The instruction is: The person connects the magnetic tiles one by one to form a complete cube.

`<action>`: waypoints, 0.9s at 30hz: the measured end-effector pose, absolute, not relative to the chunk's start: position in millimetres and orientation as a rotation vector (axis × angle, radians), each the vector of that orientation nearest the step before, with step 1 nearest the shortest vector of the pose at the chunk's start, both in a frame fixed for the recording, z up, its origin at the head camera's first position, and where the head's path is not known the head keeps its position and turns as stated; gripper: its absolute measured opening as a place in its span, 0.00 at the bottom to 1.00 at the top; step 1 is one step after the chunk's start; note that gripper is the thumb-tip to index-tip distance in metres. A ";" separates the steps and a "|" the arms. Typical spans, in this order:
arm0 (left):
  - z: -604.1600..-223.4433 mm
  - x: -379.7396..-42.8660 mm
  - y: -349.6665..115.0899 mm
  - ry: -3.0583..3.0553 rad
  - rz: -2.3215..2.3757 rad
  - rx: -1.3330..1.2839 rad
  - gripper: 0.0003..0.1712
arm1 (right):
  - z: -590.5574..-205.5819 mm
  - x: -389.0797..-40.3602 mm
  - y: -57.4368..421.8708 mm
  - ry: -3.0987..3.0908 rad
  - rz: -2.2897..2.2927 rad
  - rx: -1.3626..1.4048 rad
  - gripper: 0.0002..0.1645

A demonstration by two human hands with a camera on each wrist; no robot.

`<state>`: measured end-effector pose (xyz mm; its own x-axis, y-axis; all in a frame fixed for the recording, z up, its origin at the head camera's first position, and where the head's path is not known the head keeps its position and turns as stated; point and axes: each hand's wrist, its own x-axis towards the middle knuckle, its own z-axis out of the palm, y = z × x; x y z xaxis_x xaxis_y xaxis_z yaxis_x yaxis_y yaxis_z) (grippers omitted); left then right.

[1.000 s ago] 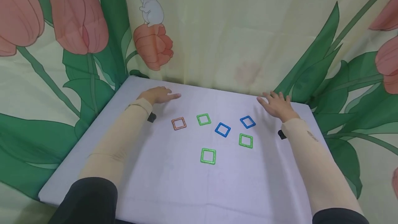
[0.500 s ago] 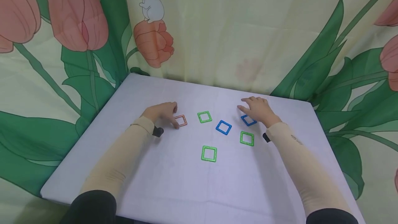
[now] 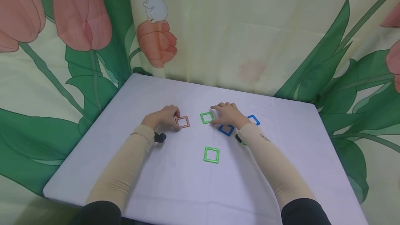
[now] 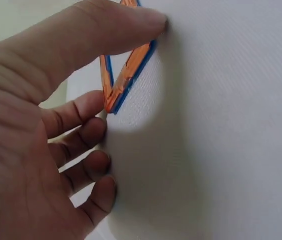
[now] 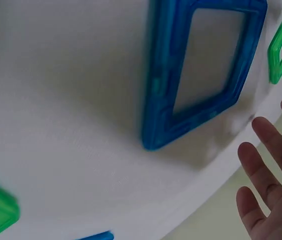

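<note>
My left hand (image 3: 164,116) pinches the left side of an orange square magnetic tile (image 3: 188,121), an open frame lying on the white table. In the left wrist view the thumb crosses the tile (image 4: 131,72), the index fingertip meets its corner, and a blue edge runs along it. My right hand (image 3: 229,115) reaches across with fingers extended, thumb and index beside a green square tile (image 3: 201,118). Beneath that hand lies a blue square tile (image 3: 224,132), large in the right wrist view. The right hand's fingers (image 5: 265,170) are spread there.
Another blue tile (image 3: 256,119) lies right of the right wrist. A green tile (image 3: 244,143) is mostly hidden under the right forearm. One more green tile (image 3: 205,154) lies nearer the front. A tulip-patterned curtain (image 3: 212,44) hangs behind the white table (image 3: 150,190).
The left hand has come down from the table's back left to the orange tile and taken hold of it. The right hand has swept left from the back right to the green tile.
</note>
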<state>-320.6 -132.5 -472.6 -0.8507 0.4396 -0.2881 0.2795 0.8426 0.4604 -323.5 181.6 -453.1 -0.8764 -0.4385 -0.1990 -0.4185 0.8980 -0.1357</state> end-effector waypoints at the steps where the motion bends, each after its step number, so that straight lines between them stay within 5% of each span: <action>1: -472.3 -319.3 -133.1 2.631 0.587 0.541 0.31 | -453.5 -323.4 179.0 2.833 -0.124 -0.653 0.49; 9: -472.0 -315.8 -138.8 2.642 0.619 0.548 0.29 | -456.4 -330.0 170.0 2.852 -0.124 -0.725 0.37; 27: -474.8 -315.6 -137.5 2.662 0.559 0.591 0.28 | -457.6 -329.7 149.9 2.761 -0.084 -0.769 0.41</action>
